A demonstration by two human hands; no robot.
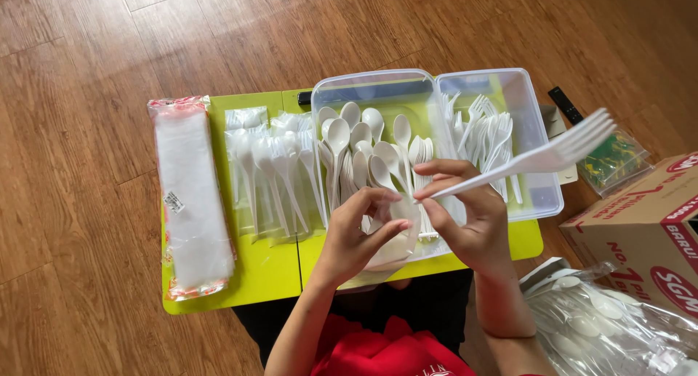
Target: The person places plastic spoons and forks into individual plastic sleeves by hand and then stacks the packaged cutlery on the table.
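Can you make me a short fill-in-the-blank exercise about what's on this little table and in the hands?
1. The right hand holds a white plastic ____.
2. The left hand pinches a small clear ____.
3. The loose spoons lie in a clear plastic ____.
4. The folding table is bright ____.

Missing words: fork; bag; container; yellow-green

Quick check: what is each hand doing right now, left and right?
Left hand: closed, pinching a clear plastic sleeve.
Right hand: closed, holding a white plastic fork.
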